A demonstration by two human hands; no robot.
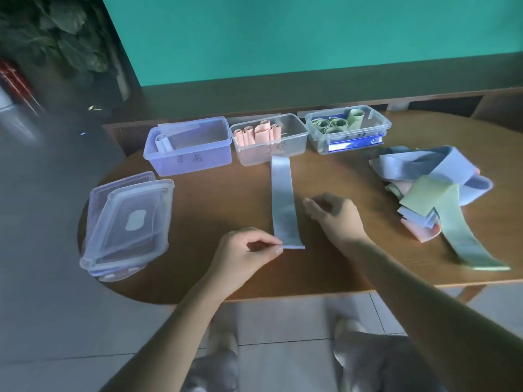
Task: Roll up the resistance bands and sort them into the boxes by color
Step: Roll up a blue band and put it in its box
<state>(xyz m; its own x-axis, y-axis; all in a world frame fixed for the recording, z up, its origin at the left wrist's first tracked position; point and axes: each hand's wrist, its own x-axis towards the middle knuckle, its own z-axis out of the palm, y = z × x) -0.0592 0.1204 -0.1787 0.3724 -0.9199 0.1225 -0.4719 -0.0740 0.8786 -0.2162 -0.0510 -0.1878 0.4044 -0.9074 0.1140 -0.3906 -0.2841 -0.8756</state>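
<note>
- Left hand pinches the near left corner of the flat blue band between thumb and forefinger, at the table's near side.
- Right hand hangs just right of the band's middle with fingers curled; it seems to hold nothing, though whether a fingertip touches the band's edge is hard to tell.
- That band lies flat on the table, its long axis running straight away from the person; the far end reaches the front of the pink box, and the near end sits beside the left hand.
- It looks thin, light and limp, likely rubbery enough to cling to the wood. My guess is it will roll best from the near end, with both corners held so the roll stays square.
- Blue box, at the left of the row, holds one pale roll and is where this band belongs.
- Pink box holds several pink rolls, and the green box holds green rolls.
- Unrolled bands lie in a pile to the right, blue, green and pink mixed, with one green strip trailing toward the table's near edge.
- Lids are stacked at the left end.
</note>
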